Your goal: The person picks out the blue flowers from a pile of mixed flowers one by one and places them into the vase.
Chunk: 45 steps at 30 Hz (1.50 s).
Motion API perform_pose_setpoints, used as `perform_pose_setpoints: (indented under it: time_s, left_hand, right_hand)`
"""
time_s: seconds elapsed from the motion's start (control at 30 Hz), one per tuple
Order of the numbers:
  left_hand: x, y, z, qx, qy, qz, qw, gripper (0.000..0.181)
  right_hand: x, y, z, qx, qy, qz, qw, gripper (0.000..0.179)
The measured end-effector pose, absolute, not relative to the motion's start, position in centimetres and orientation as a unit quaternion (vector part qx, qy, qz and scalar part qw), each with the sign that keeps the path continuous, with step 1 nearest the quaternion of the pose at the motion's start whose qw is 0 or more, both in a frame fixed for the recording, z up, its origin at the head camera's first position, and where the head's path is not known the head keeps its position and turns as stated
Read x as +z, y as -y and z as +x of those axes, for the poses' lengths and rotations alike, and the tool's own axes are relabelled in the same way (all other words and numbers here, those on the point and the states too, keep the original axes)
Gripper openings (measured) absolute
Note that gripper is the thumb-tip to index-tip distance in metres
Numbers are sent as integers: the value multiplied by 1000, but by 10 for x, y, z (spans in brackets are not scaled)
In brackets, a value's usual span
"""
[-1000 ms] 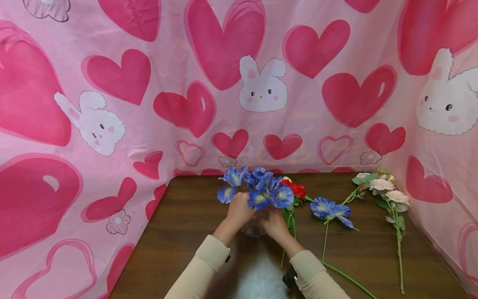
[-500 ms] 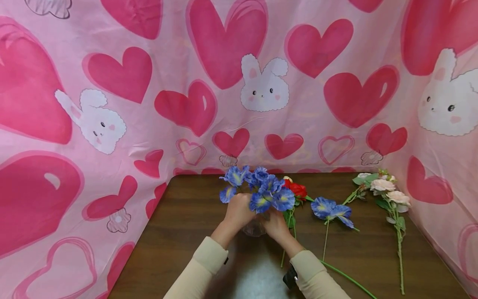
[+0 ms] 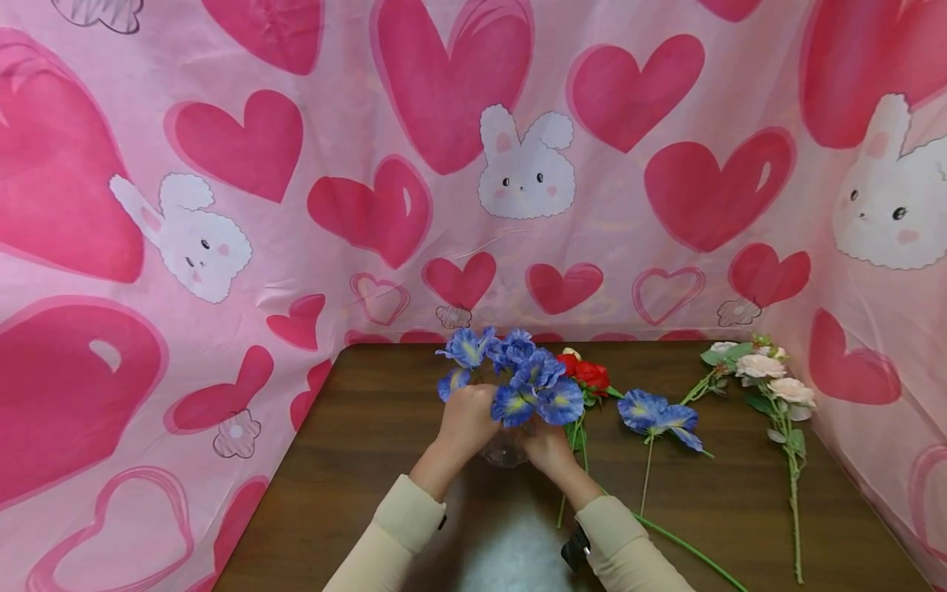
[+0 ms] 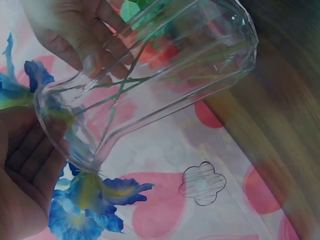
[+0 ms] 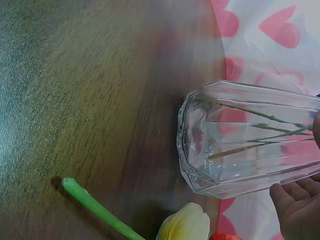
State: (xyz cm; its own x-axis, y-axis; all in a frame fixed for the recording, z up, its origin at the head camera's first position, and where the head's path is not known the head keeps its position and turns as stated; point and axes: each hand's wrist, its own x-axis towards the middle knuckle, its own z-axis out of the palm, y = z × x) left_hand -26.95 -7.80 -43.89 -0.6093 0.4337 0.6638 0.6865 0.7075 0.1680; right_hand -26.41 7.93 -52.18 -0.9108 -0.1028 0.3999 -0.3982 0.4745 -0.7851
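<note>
A clear, faceted glass vase (image 4: 165,115) stands on the brown table, with blue irises (image 3: 536,386) at its mouth and thin green stems (image 5: 270,130) crossing inside. My right hand (image 3: 547,448) grips the vase's side, the thumb on one face and the fingers round another. At the vase's mouth is my left hand (image 3: 468,419), its fingers (image 4: 35,155) against the rim among the iris blooms. Whether they pinch a stem I cannot tell. In the head view the blooms and both hands hide most of the vase.
To the right on the table (image 3: 355,460) lie a red rose (image 3: 590,376), another blue iris (image 3: 658,415) and pale pink roses (image 3: 787,390) on a long stem. A cream tulip (image 5: 185,222) is beside the vase. Pink heart-printed cloth (image 3: 414,304) hangs behind and at the sides.
My left forearm has shifted slightly left and down, the hand staying at the blooms. The front irises have dipped a little. My right hand keeps its hold on the vase.
</note>
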Motion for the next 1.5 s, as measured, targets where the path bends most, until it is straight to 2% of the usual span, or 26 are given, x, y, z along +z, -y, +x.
perform_pose_setpoints:
  time_s: [0.3, 0.6, 0.83, 1.03, 1.27, 1.5]
  left_hand:
    - [-426, 81, -261, -199, 875, -312, 311, 10]
    - [-411, 95, -257, -207, 871, -293, 335, 16]
    - [-401, 115, -261, -285, 831, -290, 379, 22]
    - [-401, 135, -271, -374, 805, -237, 396, 20]
    - [-428, 151, -284, -524, 756, -134, 369, 23]
    - [-475, 155, -292, -564, 776, -39, 281, 21]
  right_hand:
    - [-523, -79, -265, 477, 846, 161, 176, 46]
    - [-524, -79, -264, 471, 843, 172, 193, 48]
    - [-527, -77, -268, 490, 821, 187, 225, 51]
    - [-527, -77, -268, 495, 819, 189, 223, 53]
    - [-527, -78, -267, 490, 822, 191, 219, 57]
    - [-527, -78, -268, 497, 818, 188, 218, 55]
